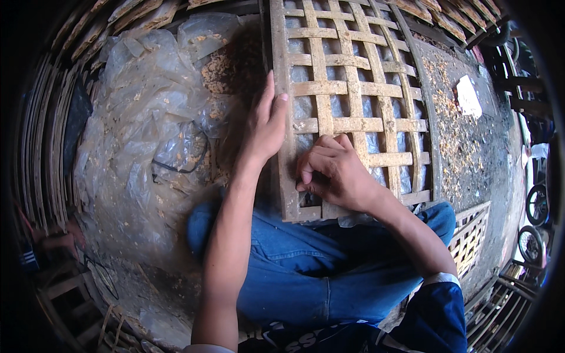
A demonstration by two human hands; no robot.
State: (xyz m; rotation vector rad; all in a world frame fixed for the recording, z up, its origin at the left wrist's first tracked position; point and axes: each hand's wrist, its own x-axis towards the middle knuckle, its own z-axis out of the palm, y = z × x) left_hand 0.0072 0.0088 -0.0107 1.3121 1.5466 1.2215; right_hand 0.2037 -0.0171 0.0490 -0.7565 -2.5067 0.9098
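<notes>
Head view. We see one woven bamboo lattice panel (353, 106) resting on the lap, against the blue jeans (306, 265). Left hand (266, 126): open, fingers straight, lying flat along the panel's left edge strip. Right hand (332, 172): curled tight, fingertips pinching at a strip near the panel's lower left corner; what it pinches we cannot tell. Two hands, one panel in work. Left of the panel, one crumpled clear plastic sheet (141, 117). Right of it, a second lattice piece (469, 235) on the ground.

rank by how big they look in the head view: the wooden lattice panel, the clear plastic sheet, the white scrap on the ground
1. clear plastic sheet
2. wooden lattice panel, close to it in spread, so the top two are unsure
3. white scrap, far smaller
</notes>
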